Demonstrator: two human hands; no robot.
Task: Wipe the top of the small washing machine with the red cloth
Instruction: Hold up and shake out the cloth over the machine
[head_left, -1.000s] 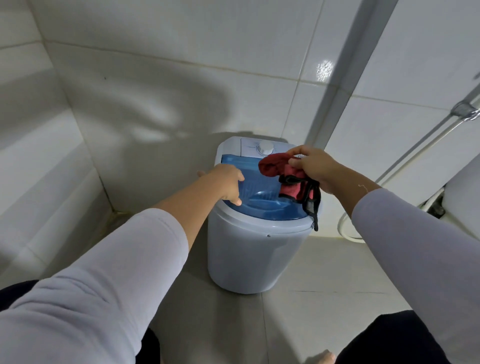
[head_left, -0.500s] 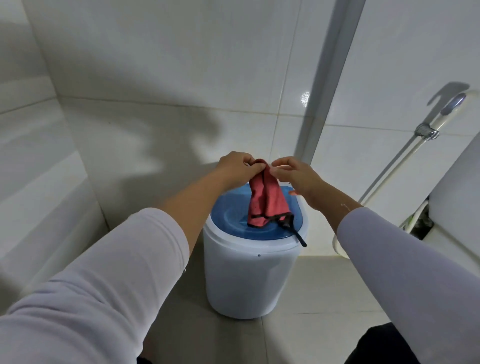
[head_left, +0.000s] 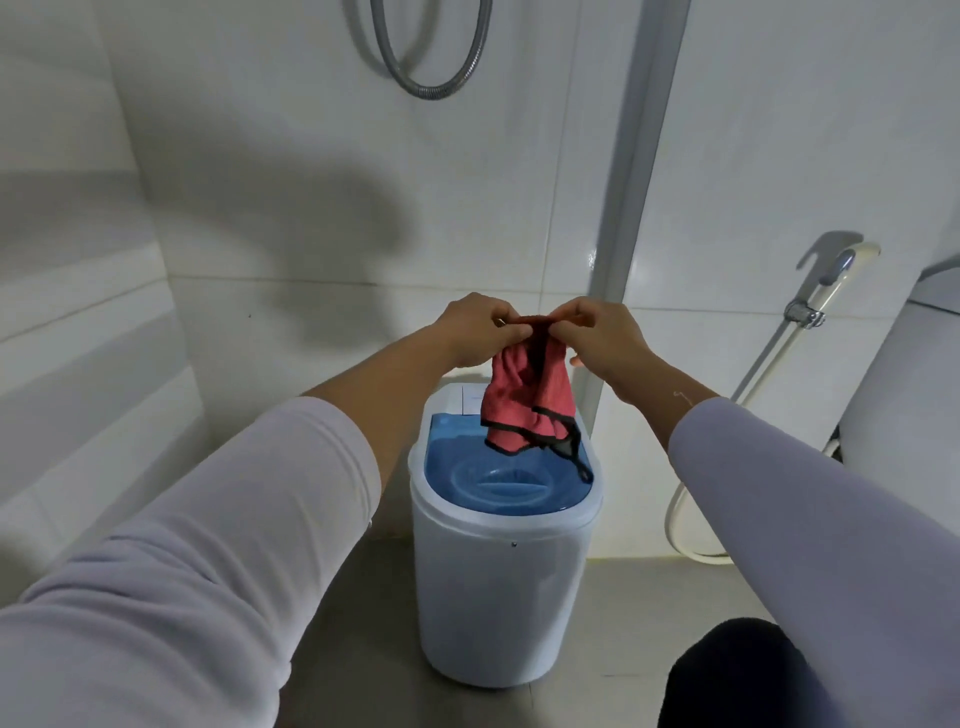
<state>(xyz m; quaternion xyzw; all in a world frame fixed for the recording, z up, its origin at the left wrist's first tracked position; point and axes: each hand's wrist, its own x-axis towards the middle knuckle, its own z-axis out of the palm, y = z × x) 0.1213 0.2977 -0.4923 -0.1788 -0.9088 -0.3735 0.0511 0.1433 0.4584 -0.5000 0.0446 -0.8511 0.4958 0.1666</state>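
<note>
Head view: the cloth (head_left: 524, 405) covers the back of the washer (head_left: 498, 587), so most of the white control panel behind the blue lid (head_left: 498, 480) is hidden. The top edge of the cloth is bunched inside the fingers and cannot be made out. Both upper arms are cut off by the frame, and so is the toilet (head_left: 904, 395) at the right edge.

The cloth hangs with its long axis vertical, top edge at the hands and its lower, black-trimmed edge pointing down at the lid. A black loop trails from its lower right corner over the lid; whether cloth or loop touches the lid cannot be told.

The left hand (head_left: 480, 330) and right hand (head_left: 602, 335) are side by side, above the back of the washer, each closed in a pinch on the top edge. The cloth drops straight below the fingertips, between the two wrists.

A sprayer (head_left: 831, 280) hangs on the wall at right.
</note>
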